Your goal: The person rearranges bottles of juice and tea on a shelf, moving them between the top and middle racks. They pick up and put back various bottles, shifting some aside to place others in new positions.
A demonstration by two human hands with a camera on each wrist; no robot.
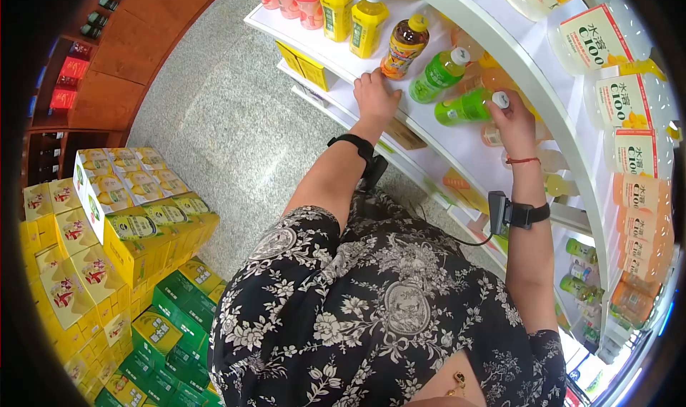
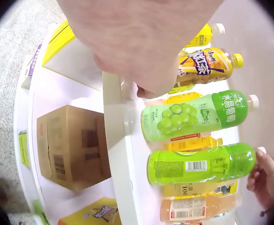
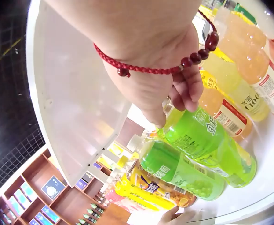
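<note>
My right hand (image 1: pixel 516 125) pinches a bright green drink bottle (image 1: pixel 459 110) at its neck, just below the white cap. In the left wrist view this bottle's barcode side shows, and its base is at the white shelf (image 2: pixel 134 187). Beside it stands a green grape drink bottle (image 2: pixel 195 115) with a white cap. My left hand (image 1: pixel 376 98) rests at the shelf's front edge with fingers extended, close to the base of an iced tea bottle (image 1: pixel 405 48) with a yellow cap. Its fingertips are partly hidden in the left wrist view.
Yellow bottles (image 1: pixel 368 25) and pink bottles (image 1: pixel 307 3) line the same shelf. Peach-coloured bottles (image 3: pixel 228 117) stand behind the held one. A curved upper shelf (image 1: pixel 529 46) overhangs my right arm. A cardboard box (image 2: pixel 71 145) sits one shelf lower. Stacked cartons (image 1: pixel 143 228) stand on the floor.
</note>
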